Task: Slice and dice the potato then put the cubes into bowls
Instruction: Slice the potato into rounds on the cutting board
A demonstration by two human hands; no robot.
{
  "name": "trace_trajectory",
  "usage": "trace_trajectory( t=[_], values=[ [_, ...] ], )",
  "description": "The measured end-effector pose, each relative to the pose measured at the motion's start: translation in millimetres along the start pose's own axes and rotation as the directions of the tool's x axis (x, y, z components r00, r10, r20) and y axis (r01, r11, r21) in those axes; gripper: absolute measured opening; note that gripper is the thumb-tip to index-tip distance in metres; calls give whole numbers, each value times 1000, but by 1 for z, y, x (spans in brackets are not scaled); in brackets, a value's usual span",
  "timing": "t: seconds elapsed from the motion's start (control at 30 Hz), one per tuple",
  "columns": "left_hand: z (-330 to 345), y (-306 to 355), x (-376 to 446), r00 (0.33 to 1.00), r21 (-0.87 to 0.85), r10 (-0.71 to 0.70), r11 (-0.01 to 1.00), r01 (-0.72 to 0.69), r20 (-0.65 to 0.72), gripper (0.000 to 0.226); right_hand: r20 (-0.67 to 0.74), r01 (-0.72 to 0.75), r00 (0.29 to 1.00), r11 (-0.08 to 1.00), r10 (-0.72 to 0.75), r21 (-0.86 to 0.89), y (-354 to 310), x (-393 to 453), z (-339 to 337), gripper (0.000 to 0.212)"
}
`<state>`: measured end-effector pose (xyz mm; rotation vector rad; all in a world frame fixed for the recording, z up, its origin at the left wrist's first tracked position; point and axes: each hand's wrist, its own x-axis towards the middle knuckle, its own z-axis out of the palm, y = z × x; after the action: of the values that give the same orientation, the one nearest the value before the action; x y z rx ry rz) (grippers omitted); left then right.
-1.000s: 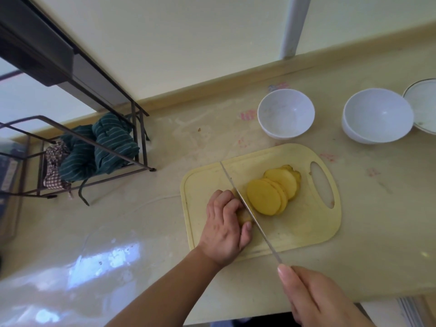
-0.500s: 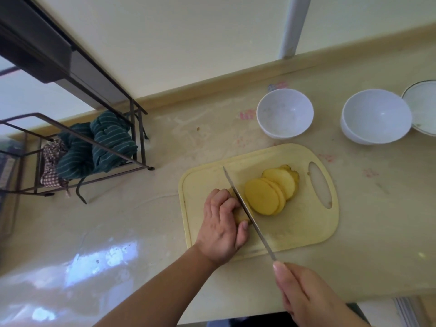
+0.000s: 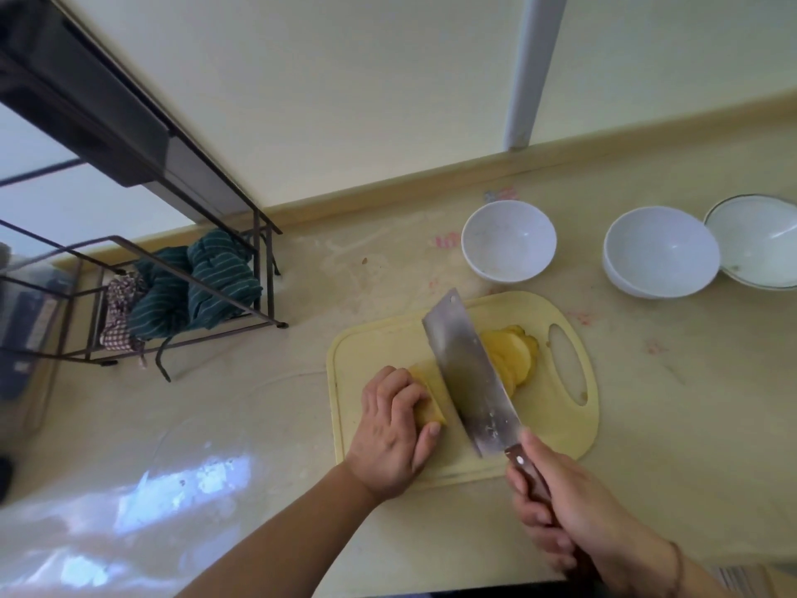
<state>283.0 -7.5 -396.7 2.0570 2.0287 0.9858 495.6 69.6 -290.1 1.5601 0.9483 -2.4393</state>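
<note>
Presently: left hand (image 3: 390, 429) curled over potato (image 3: 427, 399) remnant, mid cutting board (image 3: 556, 438); right hand (image 3: 573, 507) clamped round cleaver (image 3: 470, 373) handle. Remnant likely firm, wet-slick, short; hold its rear end, fingertips tucked.

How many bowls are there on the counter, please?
3. One round white bowl stands behind the yellow cutting board; a second white bowl to its right; a third, thin-rimmed bowl touches it, cut off by the frame's edge.

no legible text, faint pink marks on the countertop (image 3: 647, 403) too blurred to read, no labels or brands
</note>
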Motion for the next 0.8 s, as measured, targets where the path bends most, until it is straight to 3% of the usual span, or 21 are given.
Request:
trace_trajectory(
  t=[0.2, 0.37, 0.5, 0.67, 0.8],
  values=[
    [-15, 5, -5, 998, 44, -17, 999, 14, 58, 32, 105, -18, 994, 1000, 16, 15, -12, -15, -6, 56],
    [-14, 5, -7, 999, 3, -16, 1000, 16, 37, 30, -60, 98, 991, 965, -116, -244, -14, -27, 19, 58],
    [-10, 1, -10, 1000, -66, -17, 998, 17, 4, 29, -169, 171, 940, 838, -297, -518, -2, -30, 42, 55],
    [-5, -4, -13, 1000, -122, -10, 992, 10, -3, 34, -224, 185, 878, 732, -422, -655, 1, -35, 68, 39],
    [-3, -3, -14, 1000, -130, -19, 991, 19, -1, 36, -235, 181, 866, 715, -442, -676, 3, -37, 78, 57]
  ],
)
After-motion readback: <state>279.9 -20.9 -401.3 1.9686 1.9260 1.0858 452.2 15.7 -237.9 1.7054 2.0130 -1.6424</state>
